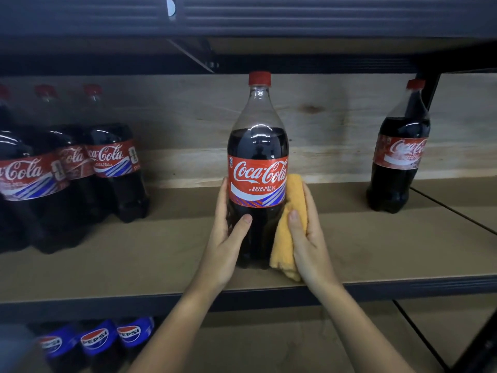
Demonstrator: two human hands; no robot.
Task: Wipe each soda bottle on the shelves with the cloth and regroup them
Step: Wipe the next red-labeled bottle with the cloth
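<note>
The bottle (pixel 257 168) is standing upright mid-shelf (pixel 376 251), between both hands — the left hand (pixel 226 232) is gripping its lower side, the right hand (pixel 306 232) is pressing the cloth (pixel 291 211) against the opposite flank, fingers curled round it.

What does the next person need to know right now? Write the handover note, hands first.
Left hand: grips the lower body of the middle Coca-Cola bottle, which stands upright on the shelf.
Right hand: presses the orange cloth against that bottle's right side.
Grouped Coca-Cola bottles stand at the shelf's left; a lone Coca-Cola bottle stands at the right. Pepsi bottles sit on the shelf below.
Done: cannot tell which bottles are already wiped.
Left: finish this bottle, probably move it to the left group, then the lone bottle.
</note>
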